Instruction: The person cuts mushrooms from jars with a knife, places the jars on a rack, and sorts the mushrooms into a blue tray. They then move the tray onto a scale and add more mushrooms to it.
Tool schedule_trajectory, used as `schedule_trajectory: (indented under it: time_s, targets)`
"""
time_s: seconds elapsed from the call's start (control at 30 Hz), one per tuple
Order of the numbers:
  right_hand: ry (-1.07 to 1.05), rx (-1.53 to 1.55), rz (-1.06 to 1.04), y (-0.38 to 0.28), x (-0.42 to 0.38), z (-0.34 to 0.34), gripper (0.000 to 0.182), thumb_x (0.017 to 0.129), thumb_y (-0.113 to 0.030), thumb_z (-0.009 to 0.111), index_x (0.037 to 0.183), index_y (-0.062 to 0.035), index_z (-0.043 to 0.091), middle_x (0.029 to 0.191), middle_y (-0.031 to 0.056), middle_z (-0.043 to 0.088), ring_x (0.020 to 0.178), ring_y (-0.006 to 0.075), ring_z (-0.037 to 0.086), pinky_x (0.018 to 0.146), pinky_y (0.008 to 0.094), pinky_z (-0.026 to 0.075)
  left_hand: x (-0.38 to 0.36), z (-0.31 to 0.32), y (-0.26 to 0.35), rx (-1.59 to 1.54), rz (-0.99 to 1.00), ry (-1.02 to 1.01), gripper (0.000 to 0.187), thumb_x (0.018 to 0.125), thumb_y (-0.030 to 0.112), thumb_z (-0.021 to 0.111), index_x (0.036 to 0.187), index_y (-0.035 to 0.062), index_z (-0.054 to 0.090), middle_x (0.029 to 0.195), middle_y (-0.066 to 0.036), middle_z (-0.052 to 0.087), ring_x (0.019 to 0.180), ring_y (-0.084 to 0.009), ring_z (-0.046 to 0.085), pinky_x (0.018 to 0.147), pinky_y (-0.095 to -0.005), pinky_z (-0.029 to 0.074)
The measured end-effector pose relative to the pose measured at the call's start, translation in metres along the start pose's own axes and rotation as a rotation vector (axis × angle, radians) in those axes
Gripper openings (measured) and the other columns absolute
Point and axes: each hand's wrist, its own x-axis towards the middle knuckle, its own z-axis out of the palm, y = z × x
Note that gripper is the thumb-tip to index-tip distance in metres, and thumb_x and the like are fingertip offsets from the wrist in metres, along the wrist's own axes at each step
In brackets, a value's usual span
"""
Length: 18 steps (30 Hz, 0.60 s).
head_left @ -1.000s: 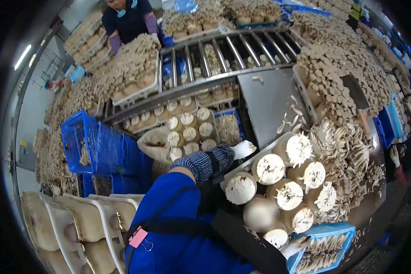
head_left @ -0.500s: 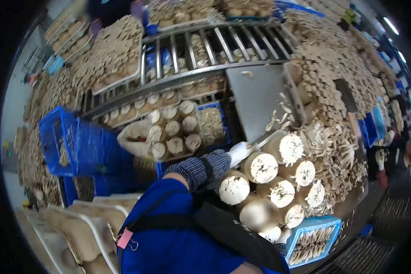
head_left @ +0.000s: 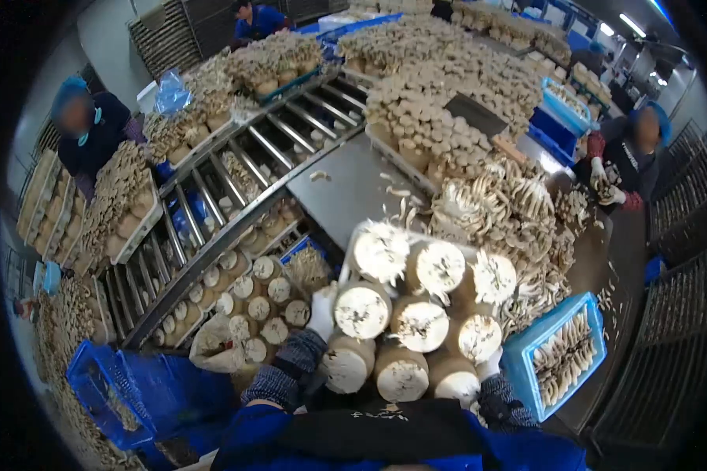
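Note:
In front of my body is a white tray packed with mushroom growing bottles, their white tops trimmed and flecked with brown. My left hand, in a white glove with a striped sleeve cuff, is closed on the tray's left side. At the opposite side my right hand, also gloved, grips the tray, its fingers partly hidden by the bottles. Just right of it sits a light blue basket with picked mushrooms in rows. Beyond the tray lies a heap of loose mushrooms.
A roller conveyor runs diagonally at left, beside a metal plate. Below it stand more trimmed bottles and a blue crate. Co-workers are at the left, the back and the right, the last handling mushrooms.
The tray of bottles has turned and lies more squarely before me. My left hand has moved back along its side. The camera view has swung and lifted, bringing co-workers into sight.

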Motion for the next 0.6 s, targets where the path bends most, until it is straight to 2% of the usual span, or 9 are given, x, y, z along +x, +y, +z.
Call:
schedule_trajectory:
  time_s: [0.03,0.07,0.1,0.13,0.17,0.2,0.33,0.43,0.6]
  targets:
    - [-0.056,-0.287,-0.066,0.001,-0.002,0.023,0.053,0.102,-0.037,0.035,0.138,-0.0008,0.048,0.133,0.0125,0.058,0.117,0.0285,0.059,0.100,0.0424,0.049,-0.007,-0.014,0.020,0.118,0.107,-0.052,0.038,0.101,0.027,0.052,0.091,-0.0063,0.066,0.080,-0.010,0.070,0.068,-0.0141,0.062,0.060,-0.0299,0.050]
    - [0.233,0.085,0.157,-0.013,-0.013,0.089,0.063,0.100,-0.051,0.032,0.142,-0.0044,0.045,0.138,0.0121,0.054,0.123,0.0306,0.056,0.103,0.0459,0.047,-0.030,-0.007,0.048,-0.246,-0.062,-0.016,0.036,0.101,0.027,0.052,0.099,-0.0075,0.063,0.088,-0.016,0.068,0.071,-0.0173,0.063,0.061,-0.0319,0.051]
    - [0.104,-0.125,0.158,0.011,0.018,0.056,0.072,0.097,-0.061,0.029,0.145,-0.0089,0.042,0.144,0.0115,0.049,0.127,0.0326,0.052,0.106,0.0494,0.044,-0.046,-0.013,0.077,-0.260,-0.084,0.051,0.036,0.101,0.027,0.052,0.099,-0.0075,0.063,0.088,-0.016,0.068,0.071,-0.0173,0.063,0.061,-0.0319,0.051]
    - [0.140,-0.094,0.251,0.005,0.012,0.106,0.075,0.096,-0.064,0.028,0.147,-0.0109,0.040,0.147,0.0110,0.046,0.130,0.0335,0.048,0.107,0.0515,0.041,-0.058,-0.023,0.102,-0.321,-0.135,0.101,0.028,0.100,0.028,0.054,0.106,0.0007,0.059,0.089,-0.011,0.065,0.073,-0.0182,0.063,0.061,-0.0328,0.052]
    - [0.054,-0.094,0.230,0.023,0.036,0.096,0.074,0.095,-0.063,0.028,0.148,-0.0125,0.039,0.148,0.0106,0.044,0.132,0.0344,0.046,0.108,0.0517,0.040,-0.058,-0.038,0.117,-0.387,-0.172,0.145,0.025,0.099,0.029,0.056,0.113,0.0088,0.055,0.090,-0.006,0.062,0.074,-0.0191,0.062,0.060,-0.0336,0.052]
    - [0.053,0.097,0.302,0.028,0.056,0.133,0.071,0.095,-0.058,0.030,0.147,-0.0102,0.040,0.148,0.0117,0.045,0.132,0.0348,0.045,0.109,0.0510,0.039,-0.049,-0.058,0.126,-0.357,-0.101,0.198,0.017,0.098,0.028,0.057,0.101,0.0114,0.058,0.089,-0.005,0.062,0.074,-0.0169,0.062,0.059,-0.0314,0.052]
    - [-0.232,-0.071,0.289,0.058,0.108,0.227,0.065,0.094,-0.047,0.033,0.144,-0.0055,0.042,0.145,0.0160,0.046,0.128,0.0360,0.048,0.109,0.0503,0.040,-0.017,-0.159,0.110,-0.247,0.185,0.324,0.020,0.099,0.022,0.057,0.101,0.0031,0.062,0.090,-0.005,0.065,0.074,-0.0164,0.064,0.061,-0.0312,0.054]
    - [-0.369,-0.162,0.346,0.095,0.143,0.257,0.069,0.093,-0.050,0.032,0.144,-0.0041,0.041,0.144,0.0169,0.047,0.128,0.0363,0.049,0.107,0.0501,0.042,-0.061,-0.139,0.165,-0.396,0.235,0.421,0.027,0.100,0.026,0.053,0.106,0.0009,0.061,0.094,-0.010,0.067,0.079,-0.0214,0.067,0.067,-0.0338,0.057]
    - [-0.545,-0.159,0.578,0.123,0.170,0.283,0.066,0.097,-0.048,0.031,0.144,-0.0029,0.041,0.142,0.0186,0.048,0.126,0.0361,0.051,0.102,0.0507,0.048,-0.092,-0.157,0.136,-0.624,0.119,0.400,0.033,0.098,0.029,0.049,0.111,0.0010,0.062,0.103,-0.011,0.069,0.085,-0.0271,0.069,0.074,-0.0349,0.059]
